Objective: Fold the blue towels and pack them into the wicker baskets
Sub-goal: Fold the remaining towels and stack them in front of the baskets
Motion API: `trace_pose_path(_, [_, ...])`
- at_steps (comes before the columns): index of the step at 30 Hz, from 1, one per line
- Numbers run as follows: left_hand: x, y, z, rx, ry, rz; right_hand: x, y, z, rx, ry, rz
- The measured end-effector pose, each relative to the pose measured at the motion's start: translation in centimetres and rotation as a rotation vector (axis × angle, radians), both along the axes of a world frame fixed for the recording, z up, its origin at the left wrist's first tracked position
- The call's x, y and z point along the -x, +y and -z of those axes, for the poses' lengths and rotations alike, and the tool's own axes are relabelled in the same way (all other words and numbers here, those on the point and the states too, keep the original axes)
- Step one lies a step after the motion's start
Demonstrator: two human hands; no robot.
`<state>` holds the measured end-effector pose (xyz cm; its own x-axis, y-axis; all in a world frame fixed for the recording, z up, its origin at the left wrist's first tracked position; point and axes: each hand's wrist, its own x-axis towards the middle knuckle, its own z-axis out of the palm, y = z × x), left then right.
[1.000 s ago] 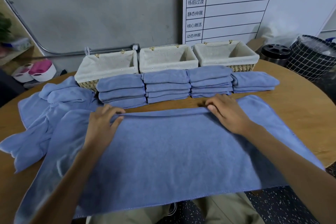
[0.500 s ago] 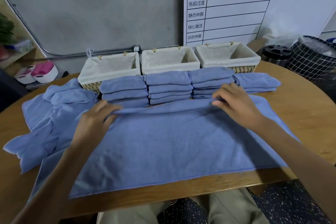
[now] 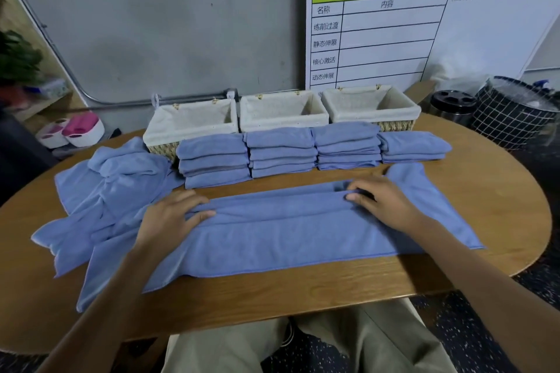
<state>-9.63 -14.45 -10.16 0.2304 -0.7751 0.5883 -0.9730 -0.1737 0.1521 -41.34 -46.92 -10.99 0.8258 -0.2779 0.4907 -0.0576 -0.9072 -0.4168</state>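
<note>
Item 1, nearest: wooden table [image 3: 303, 297], rounded edge, grain visible, matt finish.

Item 2: blue towel [image 3: 288, 236], laid lengthwise across the table in front of the person, with a long fold raised along its far edge. Fabric is soft and limp, apparently a short-pile microfibre; it is judged light and non-fragile, liable to sag and shift unless both ends are controlled together. Best taken at the folded edge or at the corners.

Item 3: left hand [image 3: 169, 221], set on the towel's left part, fingers curled round the raised fold, which is pinched. Right hand [image 3: 385, 203], set on the right part, likewise gripping the fold. The hands are held well apart.

Item 4: loose heap of unfolded towels [image 3: 109, 191], crumpled, to the left, overlapped by the towel's left end.

Item 5: four stacks of folded towels [image 3: 281, 154], rectangular, neat, ranged in a row beyond the working towel; none yet packed.

Item 6: three wicker baskets [image 3: 283, 112], rectangular, woven straw walls, cream cloth liners, touching the stacks' far side; nothing is seen in them.

Item 7, farthest: printed wall chart [image 3: 394, 24], green header; wire-mesh bin [image 3: 512, 115] at right.
</note>
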Motion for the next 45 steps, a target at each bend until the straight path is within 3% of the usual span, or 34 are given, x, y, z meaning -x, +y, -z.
trace_pose_path(3, [0.8,0.4,-0.9,0.031,-0.009,0.073,0.3,0.7,-1.0,0.16,-0.101,0.014])
trace_pose_path(6, [2.0,2.4,0.3,-0.006,-0.038,0.202,2.6,1.9,0.5,0.302,-0.083,-0.016])
trace_pose_path(9, [2.6,4.6,2.3,-0.036,-0.016,0.214,4.6,3.0,1.7,0.243,-0.092,-0.016])
trace_pose_path(14, [3.9,6.2,1.9,0.07,-0.013,0.167,6.1,4.4,0.7,0.176,-0.134,0.014])
trace_pose_path(20, [3.9,7.2,3.1,-0.04,0.022,0.188,7.3,5.0,2.5,0.217,-0.085,-0.042])
trace_pose_path(28, [5.2,8.2,2.0,-0.124,-0.02,0.112,8.1,6.0,2.0,0.325,-0.007,0.06])
trace_pose_path(36, [6.9,10.8,1.6,-0.217,-0.036,-0.18,9.3,7.2,1.0,0.38,0.03,0.278])
trace_pose_path(42, [10.9,5.1,-0.6,-0.058,0.085,-0.266,7.0,8.1,-0.1,0.36,0.013,0.399])
trace_pose_path(45, [13.8,-0.7,-0.7,-0.289,0.248,-0.171,6.0,8.1,-0.1,0.31,0.139,0.436])
